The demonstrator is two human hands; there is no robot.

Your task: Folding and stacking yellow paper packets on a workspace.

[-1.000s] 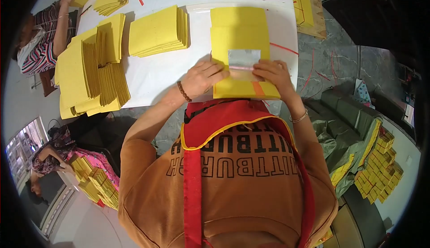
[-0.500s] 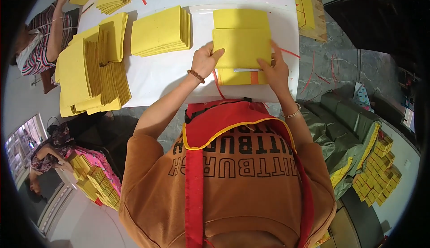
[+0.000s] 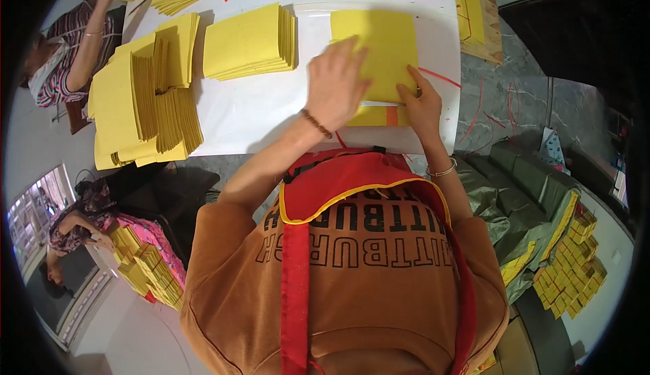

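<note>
At upper centre in my feed, a folded yellow paper [image 3: 389, 47] lies on the white-topped table [image 3: 254, 107]. The left hand [image 3: 336, 77] spreads its fingers over its left side. The right hand [image 3: 424, 104] meets its right edge, thumb and forefinger apart; I can't tell whether it's pinching. More yellow stacks [image 3: 244, 40] sit upper left.

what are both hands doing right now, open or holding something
Left hand: open, over the yellow paper; contact unclear.
Right hand: at that paper's right edge; whether closed on it cannot be told.
</note>
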